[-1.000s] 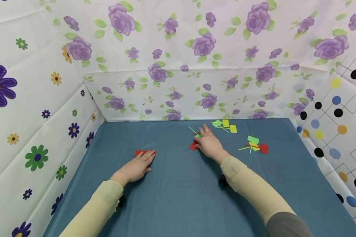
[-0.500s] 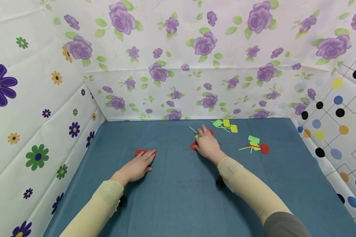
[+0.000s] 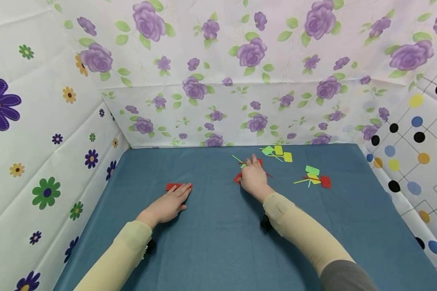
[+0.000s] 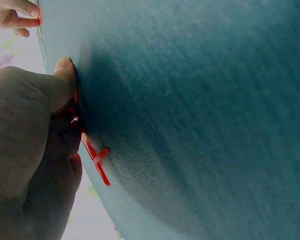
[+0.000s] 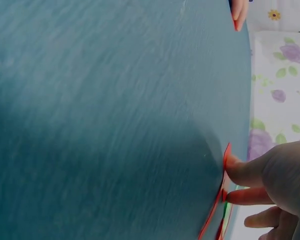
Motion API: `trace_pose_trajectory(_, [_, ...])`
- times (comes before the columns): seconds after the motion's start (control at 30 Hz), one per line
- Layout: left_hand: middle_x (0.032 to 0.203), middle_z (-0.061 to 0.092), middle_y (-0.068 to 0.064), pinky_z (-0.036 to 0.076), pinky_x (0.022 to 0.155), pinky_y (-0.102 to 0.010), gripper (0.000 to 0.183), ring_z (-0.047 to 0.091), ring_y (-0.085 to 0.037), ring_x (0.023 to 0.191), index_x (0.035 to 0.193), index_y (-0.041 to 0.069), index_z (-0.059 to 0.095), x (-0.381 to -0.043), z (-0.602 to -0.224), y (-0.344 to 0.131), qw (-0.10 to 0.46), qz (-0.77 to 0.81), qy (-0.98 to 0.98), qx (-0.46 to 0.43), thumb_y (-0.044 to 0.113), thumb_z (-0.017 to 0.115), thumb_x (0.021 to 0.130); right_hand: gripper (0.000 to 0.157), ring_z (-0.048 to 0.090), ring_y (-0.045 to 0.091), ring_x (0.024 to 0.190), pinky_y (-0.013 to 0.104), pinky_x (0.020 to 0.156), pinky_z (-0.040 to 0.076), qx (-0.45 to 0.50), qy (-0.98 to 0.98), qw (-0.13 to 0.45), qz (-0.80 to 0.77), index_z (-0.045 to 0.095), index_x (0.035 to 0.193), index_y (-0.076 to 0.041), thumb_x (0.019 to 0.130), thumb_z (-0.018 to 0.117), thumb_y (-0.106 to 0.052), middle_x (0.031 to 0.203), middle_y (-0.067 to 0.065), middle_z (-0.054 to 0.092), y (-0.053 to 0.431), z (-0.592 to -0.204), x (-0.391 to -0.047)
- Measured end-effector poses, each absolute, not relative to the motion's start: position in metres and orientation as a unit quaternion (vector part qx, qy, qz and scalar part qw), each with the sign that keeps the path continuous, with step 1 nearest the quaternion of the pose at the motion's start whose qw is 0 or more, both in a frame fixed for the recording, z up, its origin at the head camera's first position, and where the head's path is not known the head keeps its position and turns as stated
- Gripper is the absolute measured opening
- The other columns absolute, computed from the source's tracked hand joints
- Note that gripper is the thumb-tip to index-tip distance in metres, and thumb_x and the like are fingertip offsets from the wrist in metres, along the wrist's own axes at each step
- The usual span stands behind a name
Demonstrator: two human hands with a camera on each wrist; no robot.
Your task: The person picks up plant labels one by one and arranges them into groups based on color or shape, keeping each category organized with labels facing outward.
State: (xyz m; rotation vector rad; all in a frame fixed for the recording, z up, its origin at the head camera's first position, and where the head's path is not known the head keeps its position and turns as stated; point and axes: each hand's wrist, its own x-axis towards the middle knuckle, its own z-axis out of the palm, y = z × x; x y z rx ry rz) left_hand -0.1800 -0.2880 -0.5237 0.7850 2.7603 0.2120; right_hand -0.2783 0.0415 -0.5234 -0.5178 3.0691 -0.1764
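Note:
My left hand [image 3: 166,205] rests with nearly straight fingers on red flat tags [image 3: 171,186] at the left of the blue cloth. In the left wrist view a thin red strip [image 4: 96,159] sticks out past its fingers. My right hand [image 3: 254,178] reaches over a small pile of red and green tags with thin stems. Its thumb touches a red tag [image 3: 237,178], and in the right wrist view the index fingertip touches another red piece, apart from the thumb. A green stem [image 3: 236,157] shows beyond the fingers. The hand hides part of the pile.
At the back edge lie yellow and green stemmed tags [image 3: 278,152]. Farther right is a pile of green, yellow and red ones [image 3: 313,178]. Patterned cloth walls [image 3: 218,72] stand behind and at both sides of the blue cloth [image 3: 211,242].
My right hand has shifted slightly back and left, and its fingers have drawn in, showing more of the red tag and stem beyond it. The left hand has stayed in place.

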Motion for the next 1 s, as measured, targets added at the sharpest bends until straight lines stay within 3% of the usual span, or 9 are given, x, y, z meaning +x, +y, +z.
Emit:
trace_pose_trajectory(0.17, [0.176, 0.020, -0.018, 0.015, 0.133, -0.055, 0.070, 0.020, -0.036, 0.162, 0.169, -0.001, 0.026, -0.180, -0.524, -0.287, 0.129, 0.076, 0.950, 0.272, 0.023, 0.060, 0.112, 0.030, 0.021, 0.046, 0.160, 0.051, 0.131, 0.025, -0.152, 0.987, 0.012, -0.050, 0.083, 0.108, -0.001, 0.099, 0.079, -0.029, 0.157, 0.027, 0.051, 0.039, -0.521, -0.277])
trace_pose_trajectory(0.4, [0.177, 0.019, -0.017, 0.015, 0.133, -0.055, 0.070, 0.020, -0.036, 0.162, 0.169, -0.001, 0.025, -0.180, -0.527, -0.288, 0.129, 0.078, 0.950, 0.272, 0.024, 0.059, 0.113, 0.025, 0.021, 0.046, 0.160, 0.051, 0.131, 0.025, -0.146, 0.988, 0.021, -0.044, 0.083, 0.095, -0.004, 0.099, 0.079, -0.028, 0.156, 0.028, 0.052, 0.035, -0.516, -0.277])
trace_pose_trajectory(0.67, [0.177, 0.018, -0.017, 0.015, 0.133, -0.055, 0.070, 0.020, -0.035, 0.163, 0.169, -0.001, 0.025, -0.181, -0.527, -0.288, 0.130, 0.072, 0.951, 0.272, 0.025, 0.059, 0.113, 0.023, 0.025, 0.050, 0.158, 0.055, 0.129, 0.030, -0.147, 0.988, 0.017, -0.044, 0.083, 0.091, -0.005, 0.097, 0.081, -0.027, 0.153, 0.030, 0.054, 0.034, -0.513, -0.280])
trace_pose_trajectory(1.0, [0.177, 0.019, -0.017, 0.015, 0.133, -0.055, 0.070, 0.020, -0.035, 0.163, 0.169, -0.001, 0.026, -0.179, -0.525, -0.287, 0.135, 0.075, 0.952, 0.262, 0.024, 0.059, 0.113, 0.031, 0.015, 0.050, 0.161, 0.057, 0.131, 0.024, -0.133, 0.987, 0.063, -0.060, 0.083, 0.103, -0.005, 0.095, 0.080, -0.035, 0.161, 0.032, 0.042, 0.037, -0.512, -0.290])
